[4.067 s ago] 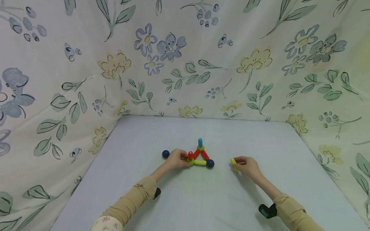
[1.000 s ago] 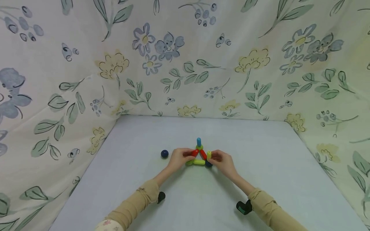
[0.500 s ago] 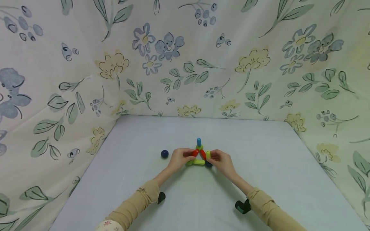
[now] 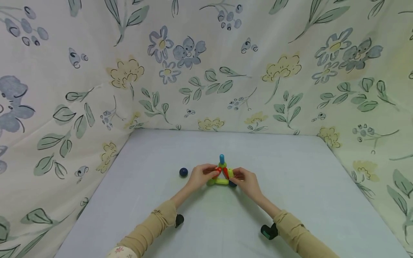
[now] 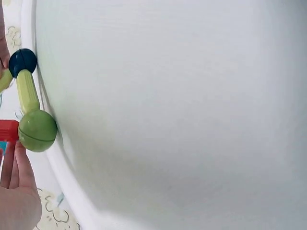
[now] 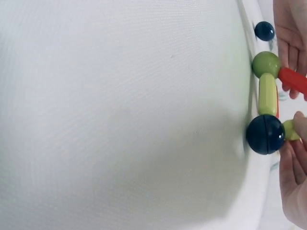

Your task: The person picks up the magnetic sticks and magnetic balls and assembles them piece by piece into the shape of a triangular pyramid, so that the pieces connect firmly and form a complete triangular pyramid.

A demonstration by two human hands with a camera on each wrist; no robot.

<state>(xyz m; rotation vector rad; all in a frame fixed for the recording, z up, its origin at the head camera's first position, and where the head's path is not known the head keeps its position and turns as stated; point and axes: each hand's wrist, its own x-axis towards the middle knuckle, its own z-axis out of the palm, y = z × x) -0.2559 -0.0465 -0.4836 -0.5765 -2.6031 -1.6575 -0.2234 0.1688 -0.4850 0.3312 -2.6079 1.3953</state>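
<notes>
Magnetic rods and balls form a flat triangle on the table. At its near left corner is a green ball (image 5: pixel 37 131) bearing a red rod (image 4: pixel 218 171); my left hand (image 4: pixel 199 177) pinches that rod. My right hand (image 4: pixel 247 181) holds a yellow-green rod (image 4: pixel 230 173) on top of the dark blue ball (image 6: pixel 265 134) at the near right corner. The rod leans left and meets the ball in the right wrist view. Another yellow-green rod (image 4: pixel 222 181) lies between these two balls. A blue rod (image 4: pixel 222 159) stands upright on the far green ball (image 4: pixel 222 165).
One loose dark blue ball (image 4: pixel 183 172) sits left of the triangle. The white table (image 4: pixel 206 222) extends around the pieces. Flowered cloth (image 4: pixel 213 82) hangs behind and at the sides. Dark wrist devices (image 4: pixel 269 232) show beneath the sleeves.
My right hand has brought its yellow-green rod left onto the dark blue ball, and the rod now tilts further left. My left hand has shifted from the green ball up to the red rod.
</notes>
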